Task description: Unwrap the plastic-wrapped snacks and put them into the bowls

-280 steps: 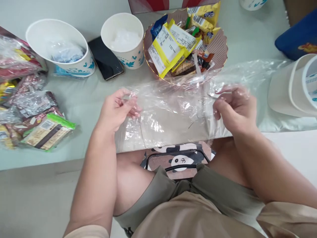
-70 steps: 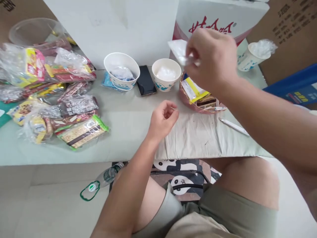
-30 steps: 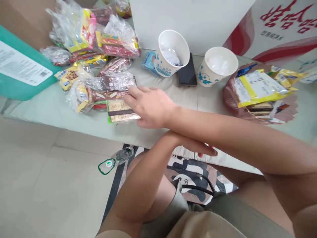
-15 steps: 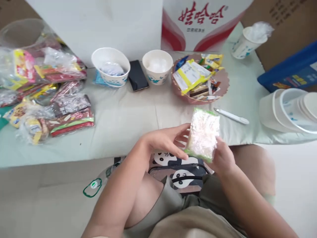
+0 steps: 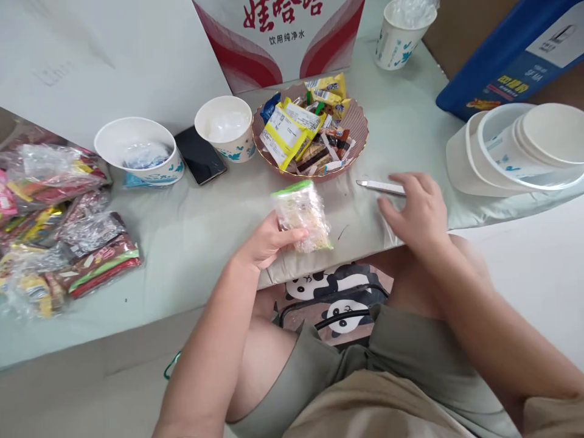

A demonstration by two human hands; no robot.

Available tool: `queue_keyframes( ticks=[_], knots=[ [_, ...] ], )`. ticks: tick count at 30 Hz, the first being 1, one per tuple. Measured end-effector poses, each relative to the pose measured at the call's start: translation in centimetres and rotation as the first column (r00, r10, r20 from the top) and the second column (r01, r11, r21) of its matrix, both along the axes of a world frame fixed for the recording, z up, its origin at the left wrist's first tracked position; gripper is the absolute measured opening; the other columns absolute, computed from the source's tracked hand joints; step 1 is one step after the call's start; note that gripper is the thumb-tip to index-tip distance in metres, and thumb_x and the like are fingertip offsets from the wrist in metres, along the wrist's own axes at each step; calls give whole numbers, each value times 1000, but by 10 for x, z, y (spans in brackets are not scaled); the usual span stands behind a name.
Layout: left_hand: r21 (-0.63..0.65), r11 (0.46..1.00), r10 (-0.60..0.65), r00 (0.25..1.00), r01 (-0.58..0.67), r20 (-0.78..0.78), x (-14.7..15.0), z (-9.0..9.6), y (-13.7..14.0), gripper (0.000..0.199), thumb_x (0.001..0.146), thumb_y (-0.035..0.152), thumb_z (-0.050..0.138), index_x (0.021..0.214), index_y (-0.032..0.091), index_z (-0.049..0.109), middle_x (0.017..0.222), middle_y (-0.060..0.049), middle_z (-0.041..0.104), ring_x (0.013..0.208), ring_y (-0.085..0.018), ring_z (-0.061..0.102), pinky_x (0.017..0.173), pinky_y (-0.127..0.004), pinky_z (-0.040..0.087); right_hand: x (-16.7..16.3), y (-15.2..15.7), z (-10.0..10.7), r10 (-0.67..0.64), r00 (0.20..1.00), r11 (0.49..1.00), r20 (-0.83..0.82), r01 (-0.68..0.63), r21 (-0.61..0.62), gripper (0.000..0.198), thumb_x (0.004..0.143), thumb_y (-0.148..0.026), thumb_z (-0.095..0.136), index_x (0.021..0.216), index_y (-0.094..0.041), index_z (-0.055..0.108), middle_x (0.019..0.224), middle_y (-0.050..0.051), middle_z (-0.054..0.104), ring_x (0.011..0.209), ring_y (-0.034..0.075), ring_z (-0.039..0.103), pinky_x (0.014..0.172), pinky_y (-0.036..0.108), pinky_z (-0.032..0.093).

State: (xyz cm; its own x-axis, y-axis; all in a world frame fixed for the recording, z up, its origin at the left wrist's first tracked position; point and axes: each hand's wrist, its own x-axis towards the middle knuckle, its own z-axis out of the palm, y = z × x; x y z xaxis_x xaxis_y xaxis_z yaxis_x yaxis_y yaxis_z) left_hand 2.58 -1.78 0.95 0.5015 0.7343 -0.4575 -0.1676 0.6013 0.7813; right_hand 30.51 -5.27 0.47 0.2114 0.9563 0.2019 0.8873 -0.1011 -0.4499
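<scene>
My left hand (image 5: 269, 240) is closed around a snack packet (image 5: 303, 216), a clear wrapper with green edges and pale contents, upright above the table's near edge. To the right, my right hand (image 5: 417, 213) is open, thumb and fingers apart, over the end of a slim white craft knife (image 5: 381, 186). The knife lies on the cloth with its metal tip pointing left. Whether the fingers touch it I cannot tell. Just behind the packet stands a pink scalloped bowl (image 5: 362, 137) full of wrapped snacks.
Two paper cups, a wide one (image 5: 137, 143) and a smaller one (image 5: 225, 125), flank a phone (image 5: 201, 155). Wrapped snacks (image 5: 91, 243) pile up at left. Stacked tubs (image 5: 469, 158) and a blue container (image 5: 497, 67) stand at right. Another cup (image 5: 396, 42) holds crumpled plastic.
My view has turned to the right. My left hand has taken hold of the packet; my right hand has let go of it and moved right to the craft knife.
</scene>
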Motion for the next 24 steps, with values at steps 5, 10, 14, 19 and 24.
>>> queue_keyframes(
  ticks=[5,10,14,19,24],
  knots=[
    [2,994,108,994,-108,-7,-10,0,2,53,61,39,90,106,21,67,100,-7,75,83,-19,72,67,-29,61,32,16,-6,8,974,976,228,42,-215,33,91,-40,51,110,-20,69,120,21,67,115,41,61,97,57,47],
    [-25,978,206,975,-205,87,-13,1,5,56,71,58,76,114,23,63,111,-11,74,91,-26,73,65,-34,63,-5,-20,11,-99,973,977,-206,56,-206,24,91,-43,52,103,-23,58,70,4,65,64,23,62,66,38,49],
    [-17,978,208,976,-207,64,-12,1,5,59,73,62,73,117,24,61,113,-11,74,90,-26,72,62,-33,61,-67,-38,21,25,696,920,-717,-297,-256,31,94,-52,52,101,-22,58,60,-3,59,44,13,49,44,26,36],
    [32,989,143,989,-144,32,-14,4,0,57,76,66,71,114,24,63,105,-10,76,93,-27,73,66,-32,60,-111,-17,32,108,669,853,-735,-442,-277,39,95,-52,55,73,-19,60,55,-2,55,44,8,45,44,23,33],
    [78,965,249,968,-251,37,-25,6,3,58,81,64,65,121,23,63,114,-12,75,96,-29,73,68,-35,60,-93,-24,29,65,747,764,-662,-464,-449,45,94,-54,51,66,-19,59,55,0,57,44,9,44,45,25,34]
  ],
)
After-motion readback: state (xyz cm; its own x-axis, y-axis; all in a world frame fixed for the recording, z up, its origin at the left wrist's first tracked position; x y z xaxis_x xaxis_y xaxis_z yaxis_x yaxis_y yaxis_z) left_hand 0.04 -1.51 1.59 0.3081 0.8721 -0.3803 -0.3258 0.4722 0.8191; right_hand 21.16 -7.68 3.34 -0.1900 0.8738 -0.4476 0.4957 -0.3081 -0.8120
